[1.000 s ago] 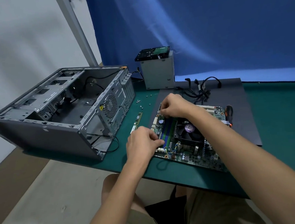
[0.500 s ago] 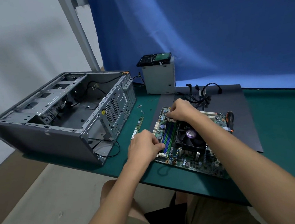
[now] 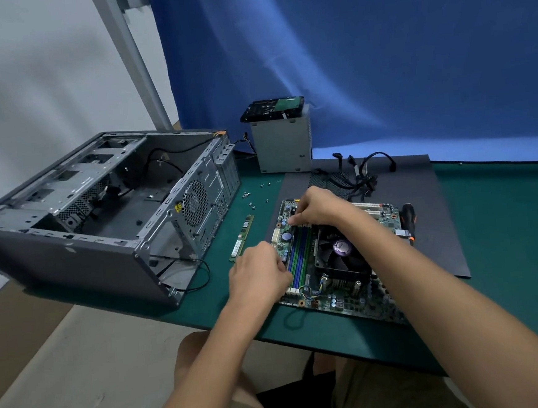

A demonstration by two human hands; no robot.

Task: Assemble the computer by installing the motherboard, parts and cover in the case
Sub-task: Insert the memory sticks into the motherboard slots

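Observation:
The green motherboard (image 3: 349, 294) lies flat on the dark mat, with a black CPU fan (image 3: 340, 253) in its middle. Blue and green memory slots (image 3: 299, 259) run along its left side. My left hand (image 3: 257, 278) curls its fingers at the near end of the slots. My right hand (image 3: 319, 208) curls over the far end. Both pinch a thin memory module standing in the leftmost slot, mostly hidden by my fingers. The open grey case (image 3: 94, 214) lies on its side at the left.
A second memory stick (image 3: 242, 238) lies on the green table between case and board. Several loose screws (image 3: 254, 195) are scattered behind it. A grey power supply (image 3: 284, 148) carries a hard drive (image 3: 273, 108). Black cables (image 3: 361, 172) and a screwdriver (image 3: 410, 221) lie on the mat.
Both hands stay at the two ends of the memory slots. Only the head camera has shifted a little.

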